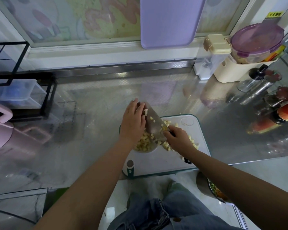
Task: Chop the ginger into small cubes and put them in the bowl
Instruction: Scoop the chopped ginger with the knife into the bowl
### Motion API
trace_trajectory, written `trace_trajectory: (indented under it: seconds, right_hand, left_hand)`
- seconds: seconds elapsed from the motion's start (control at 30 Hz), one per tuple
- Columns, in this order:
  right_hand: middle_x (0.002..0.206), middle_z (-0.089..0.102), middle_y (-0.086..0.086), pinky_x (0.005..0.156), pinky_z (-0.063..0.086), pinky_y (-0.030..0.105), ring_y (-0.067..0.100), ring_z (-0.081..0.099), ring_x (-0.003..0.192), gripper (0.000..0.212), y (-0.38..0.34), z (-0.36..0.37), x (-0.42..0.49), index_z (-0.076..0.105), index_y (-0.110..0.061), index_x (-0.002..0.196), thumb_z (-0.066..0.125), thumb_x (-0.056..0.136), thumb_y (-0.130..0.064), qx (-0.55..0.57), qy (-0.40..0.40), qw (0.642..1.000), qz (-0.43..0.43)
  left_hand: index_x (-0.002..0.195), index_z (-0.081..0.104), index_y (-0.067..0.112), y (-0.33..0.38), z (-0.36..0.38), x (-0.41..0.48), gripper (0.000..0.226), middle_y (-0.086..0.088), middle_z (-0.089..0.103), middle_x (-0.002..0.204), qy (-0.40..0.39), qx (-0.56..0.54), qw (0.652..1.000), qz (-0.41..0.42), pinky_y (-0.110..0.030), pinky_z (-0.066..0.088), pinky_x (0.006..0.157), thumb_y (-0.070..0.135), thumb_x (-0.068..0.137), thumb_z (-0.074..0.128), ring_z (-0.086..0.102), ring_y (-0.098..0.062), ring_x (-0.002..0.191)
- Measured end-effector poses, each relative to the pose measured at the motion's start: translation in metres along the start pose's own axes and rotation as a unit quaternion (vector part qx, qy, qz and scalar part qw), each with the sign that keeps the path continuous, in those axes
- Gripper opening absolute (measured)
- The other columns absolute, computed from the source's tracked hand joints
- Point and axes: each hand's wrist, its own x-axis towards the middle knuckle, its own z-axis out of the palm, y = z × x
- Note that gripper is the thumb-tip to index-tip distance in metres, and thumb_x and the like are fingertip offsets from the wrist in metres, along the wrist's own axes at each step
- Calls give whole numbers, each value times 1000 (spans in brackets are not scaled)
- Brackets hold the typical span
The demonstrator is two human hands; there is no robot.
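Head view. The right hand (pixel 178 138) is wrapped round the handle of the cleaver (pixel 154 124), whose blade is raised and tilted toward the left. The left hand (pixel 133 123) lies with straight fingers flat against the blade's left face and grips nothing.

The bowl (pixel 147 151) sits directly beneath the left hand, at the left edge of the cutting board (pixel 181 161), and carries a heap of ginger cubes (pixel 143 144). A few cubes cling to the blade. More lie loose on the board under and beyond the right hand.

Judgement: transfer part done.

Risks noted:
- Clinging cubes may fall past the bowl rim onto the bench (pixel 90 117), since the blade's upper end overhangs it.
- Fingers sliding along the steel could meet the cutting edge.
- The bowl, largely hidden under the left wrist, could be knocked.
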Motion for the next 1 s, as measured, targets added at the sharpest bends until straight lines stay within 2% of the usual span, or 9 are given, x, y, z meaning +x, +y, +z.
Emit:
trace_trajectory:
  seconds: [0.1,0.17,0.23,0.33,0.43,0.57,0.8,0.9,1.0]
  right_hand:
    - [65,52,12,61,41,32,19,47,59,26,-1,0,0,54,-1,77,51,92,-22,5,1,1000,4]
    - [65,53,12,60,40,32,19,47,58,26,-2,0,1,53,-2,76,51,92,-23,6,5,1000,5]
    - [65,53,10,58,41,32,20,47,58,26,-3,0,3,52,-6,73,51,92,-24,10,12,1000,9]
    - [63,52,7,58,40,31,20,47,57,25,-5,0,4,50,-13,69,50,92,-22,11,18,1000,5]
    - [60,49,3,57,38,30,18,45,56,28,-8,1,1,47,-15,66,51,93,-22,-3,8,1000,-13]
    - [58,51,-2,57,41,30,17,47,56,29,-12,3,-3,48,-23,64,52,93,-23,-2,-1,1000,-17]
    - [65,54,9,57,38,31,19,46,59,28,-16,1,2,53,0,80,48,94,-23,30,31,999,22]
    - [67,53,11,58,38,33,21,46,60,31,-17,3,2,52,2,81,46,97,-24,32,27,999,24]
    - [66,52,9,60,38,35,21,46,60,33,-20,6,0,53,-5,75,40,99,-22,65,8,997,28]
  left_hand:
    - [149,28,6,-2,5,-8,49,-8,17,159,-27,-9,1000,13,-33,26,117,15,102,36,18,-22,147]
    - [148,30,5,-5,9,-20,48,-7,19,159,-36,-9,999,22,-29,34,112,14,102,37,33,-22,141]
    - [145,38,6,-7,15,-33,45,-7,29,156,-45,-6,999,26,-28,41,104,15,101,40,47,-21,129]
    - [133,52,9,-7,17,-42,35,-8,49,138,-24,-2,1000,4,-28,42,100,15,99,44,54,-22,119]
    - [137,48,6,-3,11,-29,40,-10,46,141,8,-8,1000,24,-35,40,108,11,97,44,46,-25,129]
    - [150,26,6,8,6,-12,49,-6,20,159,-31,13,997,67,-34,20,120,14,102,33,16,-20,147]
    - [146,35,6,-8,12,-49,49,-8,33,153,-88,34,991,99,-34,29,116,12,98,44,34,-23,140]
    - [138,47,7,-10,10,-49,44,-11,48,140,-47,32,996,69,-38,38,109,14,95,48,49,-26,127]
    - [145,38,8,-1,10,-37,52,-9,38,150,-33,37,993,105,-35,32,112,10,93,47,40,-24,136]
